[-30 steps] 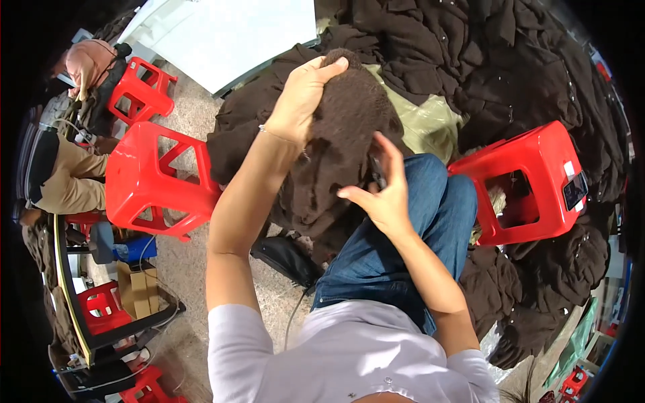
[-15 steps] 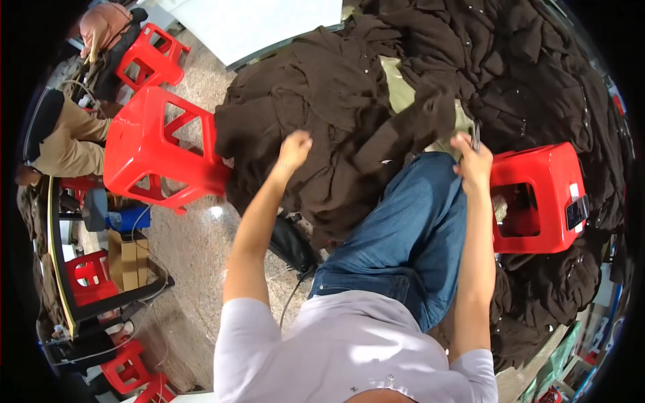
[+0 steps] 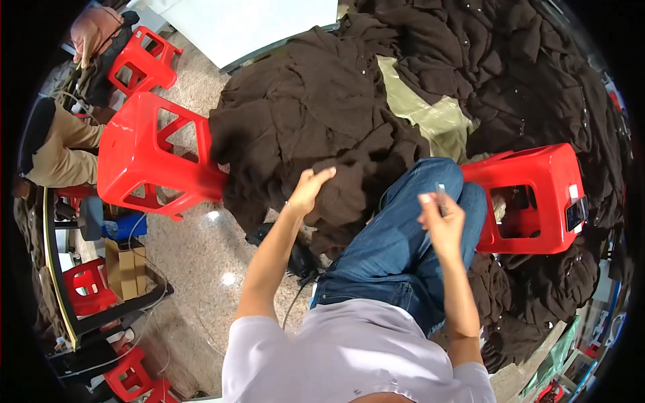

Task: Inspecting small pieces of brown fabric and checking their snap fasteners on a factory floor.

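A large heap of dark brown cloth (image 3: 289,101), apparently garments, lies in front of my knees. My left hand (image 3: 310,190) is over its near side, thumb and forefinger stretched out to the right. Whether its fingertips touch the cloth cannot be made out. Above my jeans (image 3: 376,235), my right hand (image 3: 443,221) is closed round small metal thread snips (image 3: 441,195), mostly hidden by the fingers. Beyond my knees, a pale yellow-green sheet (image 3: 430,117) shows between the brown piles.
A red stool (image 3: 127,148) stands left of the heap. Another red stool (image 3: 551,195), with a phone (image 3: 576,213) on its side, is at my right. A white table (image 3: 255,27) stands ahead. At far left sits a person in tan trousers (image 3: 64,151). A cardboard box (image 3: 124,269) is on the floor.
My right hand has drawn back over my lap with the snips. My left hand has moved right and nearer, its fingers stretching out. Brown cloth has dropped off the pale sheet, uncovering more of it.
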Demonstrator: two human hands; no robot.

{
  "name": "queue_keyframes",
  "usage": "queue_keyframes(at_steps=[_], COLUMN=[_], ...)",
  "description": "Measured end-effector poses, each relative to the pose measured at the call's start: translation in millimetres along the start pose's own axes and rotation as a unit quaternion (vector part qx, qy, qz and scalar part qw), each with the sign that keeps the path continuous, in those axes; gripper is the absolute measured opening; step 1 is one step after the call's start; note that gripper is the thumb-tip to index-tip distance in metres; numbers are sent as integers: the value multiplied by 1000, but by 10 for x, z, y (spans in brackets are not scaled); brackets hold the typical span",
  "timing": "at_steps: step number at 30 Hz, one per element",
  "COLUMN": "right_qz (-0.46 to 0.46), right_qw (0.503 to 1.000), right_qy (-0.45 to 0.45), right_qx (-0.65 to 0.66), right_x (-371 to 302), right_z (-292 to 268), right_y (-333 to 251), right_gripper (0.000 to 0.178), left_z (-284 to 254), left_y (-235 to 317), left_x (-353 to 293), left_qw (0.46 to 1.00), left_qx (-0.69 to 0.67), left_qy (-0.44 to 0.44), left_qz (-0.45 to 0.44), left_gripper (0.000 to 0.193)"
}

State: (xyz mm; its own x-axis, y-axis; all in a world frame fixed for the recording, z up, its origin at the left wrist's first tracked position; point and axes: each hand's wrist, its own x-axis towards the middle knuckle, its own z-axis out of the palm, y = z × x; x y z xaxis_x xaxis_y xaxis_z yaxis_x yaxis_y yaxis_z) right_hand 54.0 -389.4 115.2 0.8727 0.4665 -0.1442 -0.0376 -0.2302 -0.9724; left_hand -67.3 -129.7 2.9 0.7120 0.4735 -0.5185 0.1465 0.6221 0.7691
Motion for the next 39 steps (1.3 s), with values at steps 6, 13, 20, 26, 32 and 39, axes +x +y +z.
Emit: queue_keyframes(at_steps=[6,13,20,26,32,39], right_qz=[-219,-316,-231,-359,-302,-224], right_qw=[976,929,925,872,862,880], right_qy=[-8,175,174,219,166,137], right_qx=[4,87,247,250,373,397], right_x=[-27,207,789,1188,1279,967], right_z=[838,904,60,-562,-923,-646], right_y=[-22,-520,-1008,-1215,-1295,-1871], right_gripper=[73,72,21,18,20,17], left_z=[871,1591,1349,985,617,685], left_y=[1273,1889,2252,2229,2172,1948], left_x=[-541,-1207,-858,-750,-445,95], left_qw=[983,952,968,967,958,933], left_qx=[-113,-128,-71,-105,-87,-4], left_qy=[-136,-253,-108,7,45,4], left_qz=[47,114,217,234,269,361], left_gripper=[25,29,26,18,19,30])
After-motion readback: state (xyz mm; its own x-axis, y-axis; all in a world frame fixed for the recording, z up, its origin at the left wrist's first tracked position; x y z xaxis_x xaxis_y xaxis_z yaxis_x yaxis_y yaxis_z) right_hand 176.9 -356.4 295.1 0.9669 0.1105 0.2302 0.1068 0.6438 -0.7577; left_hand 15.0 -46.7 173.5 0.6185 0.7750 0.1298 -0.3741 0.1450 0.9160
